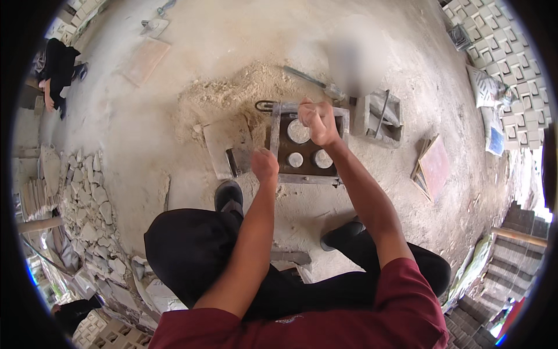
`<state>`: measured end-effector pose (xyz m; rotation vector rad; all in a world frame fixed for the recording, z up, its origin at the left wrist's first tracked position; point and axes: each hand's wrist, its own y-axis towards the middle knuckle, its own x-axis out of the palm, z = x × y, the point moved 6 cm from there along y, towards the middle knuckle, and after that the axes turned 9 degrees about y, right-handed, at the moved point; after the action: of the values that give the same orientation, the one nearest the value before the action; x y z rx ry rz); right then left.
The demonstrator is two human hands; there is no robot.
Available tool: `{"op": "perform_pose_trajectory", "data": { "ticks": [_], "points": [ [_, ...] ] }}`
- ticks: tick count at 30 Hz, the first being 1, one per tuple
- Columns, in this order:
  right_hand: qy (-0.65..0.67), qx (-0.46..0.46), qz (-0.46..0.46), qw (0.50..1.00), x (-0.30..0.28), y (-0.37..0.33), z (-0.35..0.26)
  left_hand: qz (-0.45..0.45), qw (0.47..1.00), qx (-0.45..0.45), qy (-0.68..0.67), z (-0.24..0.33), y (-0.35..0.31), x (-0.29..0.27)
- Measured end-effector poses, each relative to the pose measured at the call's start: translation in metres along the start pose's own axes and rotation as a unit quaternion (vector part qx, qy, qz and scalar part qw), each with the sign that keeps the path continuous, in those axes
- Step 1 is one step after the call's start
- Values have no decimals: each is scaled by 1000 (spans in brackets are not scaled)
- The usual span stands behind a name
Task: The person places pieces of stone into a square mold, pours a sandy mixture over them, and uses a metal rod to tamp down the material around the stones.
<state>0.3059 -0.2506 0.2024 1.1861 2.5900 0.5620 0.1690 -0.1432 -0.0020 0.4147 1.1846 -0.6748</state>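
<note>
A rectangular metal frame mould (311,179) lies on the ground before me. Inside it, a dark bed carries three pale round pieces: a larger disc (297,132) at the back, a small disc (295,160) and another disc (323,158) nearer me. My right hand (318,122) is over the mould, its fingers curled closed and partly covering the larger disc. Beside the mould's left edge my left hand (265,165) is closed in a fist. Whatever either hand holds is hidden. A dark-edged tool (233,163) rests on a flat board (220,139) left of that hand.
Loose sand (232,87) is heaped behind the mould. To its right stands a grey open box (392,119) with a bar across it. Farther right are flat boards (433,166) and stacked blocks (500,52). Rubble (90,203) lines the left. Another person (58,70) is at far left.
</note>
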Motion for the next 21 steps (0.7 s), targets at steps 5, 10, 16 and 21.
{"op": "perform_pose_trajectory", "data": {
  "ticks": [5,10,16,21],
  "points": [
    [25,-27,-37,999,8,20,-23,-11,994,71,88,2,3,14],
    [90,35,-14,995,-1,15,10,-51,993,-72,-80,6,-9,6],
    [60,8,-56,997,4,32,8,-39,992,-81,-84,-12,3,-1],
    [55,57,-40,996,-53,12,2,-71,988,-92,-99,26,1,0]
  ]
}}
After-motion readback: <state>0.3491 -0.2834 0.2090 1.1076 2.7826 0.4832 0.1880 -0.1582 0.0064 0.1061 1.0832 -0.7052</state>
